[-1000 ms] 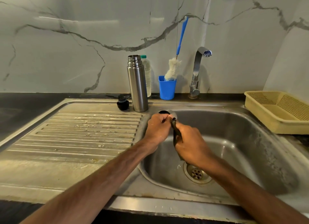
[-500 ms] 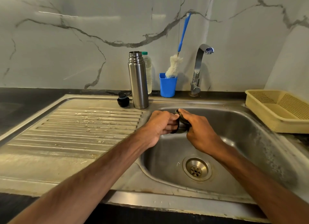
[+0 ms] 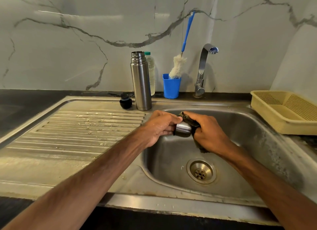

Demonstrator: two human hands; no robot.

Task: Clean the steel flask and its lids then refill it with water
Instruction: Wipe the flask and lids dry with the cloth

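Note:
The steel flask stands upright and uncapped at the back of the drainboard. Its small black inner lid sits just left of it. Over the sink basin, my left hand grips the steel cup lid, which lies on its side. My right hand holds a dark scrub pad pressed against the lid's far end; part of the pad hangs below my palm.
A clear plastic bottle stands behind the flask. A blue cup holds a blue-handled bottle brush. The tap is off. A yellow plastic basket sits right of the sink. The ribbed drainboard lies to the left.
Both hands rose from low in the basin to near its back rim. The steel lid, hidden before, now shows between them, with the pad wrapped over its end.

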